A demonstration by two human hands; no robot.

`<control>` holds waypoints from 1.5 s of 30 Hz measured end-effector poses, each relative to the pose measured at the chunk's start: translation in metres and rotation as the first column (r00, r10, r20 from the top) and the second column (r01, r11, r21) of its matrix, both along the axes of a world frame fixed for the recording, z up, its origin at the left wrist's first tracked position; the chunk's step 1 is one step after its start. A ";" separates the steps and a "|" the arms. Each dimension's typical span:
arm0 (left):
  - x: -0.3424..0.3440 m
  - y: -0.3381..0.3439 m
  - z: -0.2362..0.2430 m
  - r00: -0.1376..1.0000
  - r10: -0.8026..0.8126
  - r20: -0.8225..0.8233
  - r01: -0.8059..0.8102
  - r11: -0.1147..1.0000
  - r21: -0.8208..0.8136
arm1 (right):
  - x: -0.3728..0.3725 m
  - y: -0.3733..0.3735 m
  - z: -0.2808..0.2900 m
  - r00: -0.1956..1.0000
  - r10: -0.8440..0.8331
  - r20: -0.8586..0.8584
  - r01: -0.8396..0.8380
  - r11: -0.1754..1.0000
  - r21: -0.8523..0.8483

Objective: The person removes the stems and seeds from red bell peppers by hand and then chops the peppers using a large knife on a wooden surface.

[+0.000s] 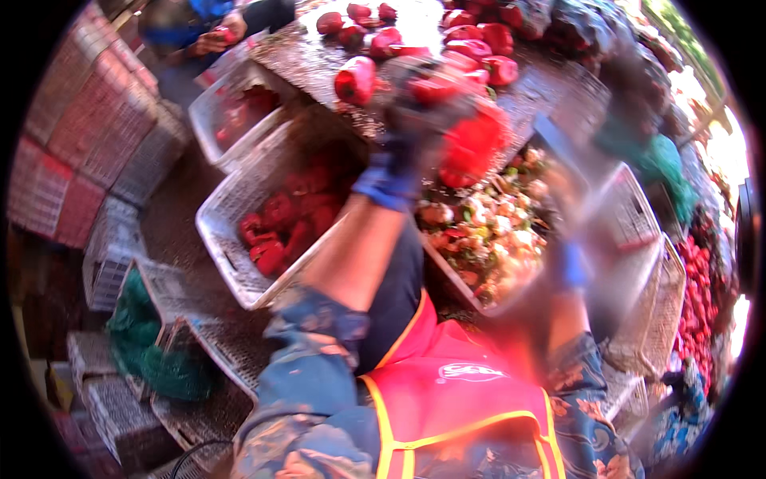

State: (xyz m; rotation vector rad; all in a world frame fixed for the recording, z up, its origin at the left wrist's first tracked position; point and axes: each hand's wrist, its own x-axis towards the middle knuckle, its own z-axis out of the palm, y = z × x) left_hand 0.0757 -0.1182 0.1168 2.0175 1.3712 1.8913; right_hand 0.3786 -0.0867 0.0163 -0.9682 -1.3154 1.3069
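Note:
My left hand (423,112), in a dark glove with a blue cuff, is closed around a large red bell pepper (477,144) above the table's near edge. Motion smears my right hand (562,191); its blue cuff shows, but its fingers cannot be made out. A blurred blue strip (550,132) lies just beyond that hand, too unclear to name. Between my forearms stands a container of pale pepper cores (495,247) with green bits. More red peppers (355,80) lie on the wet table (311,68) in front of me.
A white crate (214,231) with red pepper pieces stands left of my left arm, another crate (203,132) behind it. Stacked crates (88,120) rise at far left. Green netting (152,351) hangs over a lower-left crate. Another person's hand (214,41) holds something red. Full sacks (582,32) line the right.

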 end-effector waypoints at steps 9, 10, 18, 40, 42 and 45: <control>-0.086 -0.038 -0.027 0.777 0.459 -0.430 -0.568 0.806 -0.167 | -0.101 0.037 0.010 0.684 -0.155 0.713 -0.339 0.797 0.499; -0.069 -0.031 -0.028 0.801 0.405 -0.440 -0.528 0.825 -0.201 | -0.111 0.047 0.008 0.650 -0.129 0.749 -0.376 0.801 0.465; 0.008 0.049 -0.097 0.967 -0.143 -0.213 -0.061 0.680 -0.731 | -0.109 0.091 -0.021 0.768 0.273 0.579 -0.517 0.799 0.308; 0.103 0.057 -0.103 0.708 -0.389 0.590 0.689 0.561 -0.458 | -0.012 0.030 0.013 0.927 0.255 -0.276 -0.295 0.949 -0.115; 0.107 0.059 -0.103 0.678 -0.402 0.616 0.710 0.573 -0.408 | -0.004 0.030 0.015 0.920 0.282 -0.271 -0.321 0.941 -0.110; 0.104 0.063 -0.104 0.655 -0.440 0.614 0.737 0.550 -0.392 | -0.004 0.026 0.020 0.842 0.264 -0.470 -0.386 0.904 -0.184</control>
